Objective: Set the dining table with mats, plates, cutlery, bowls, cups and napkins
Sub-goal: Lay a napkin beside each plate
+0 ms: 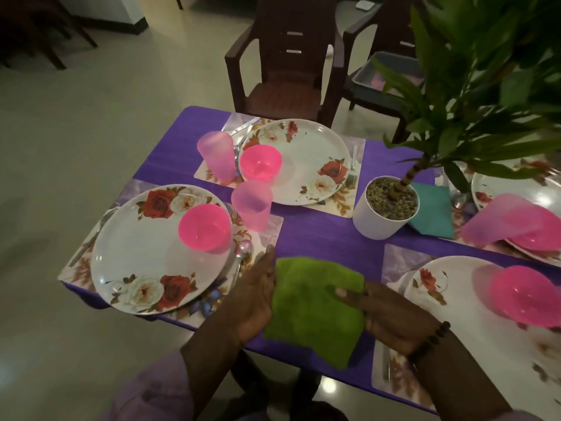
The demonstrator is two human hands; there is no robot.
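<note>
A folded green napkin [312, 308] is held between both hands over the near edge of the purple table [321, 235]. My left hand [258, 293] cups its left side. My right hand [388, 317] pinches its right edge, thumb on top. To the left lies a floral mat with a rose-patterned plate [142, 262], a pink bowl [204, 227] and a pink cup [252, 205]. A second setting with a plate [306, 165], bowl [260, 163] and cup [217, 154] sits further back. A teal napkin [431, 208] lies behind the plant pot.
A white pot [382, 214] with a leafy plant stands mid-table. Two more settings with plates and pink bowls [522, 296] are at the right. Brown plastic chairs [288, 65] stand beyond the table, one holding a grey tray [385, 71].
</note>
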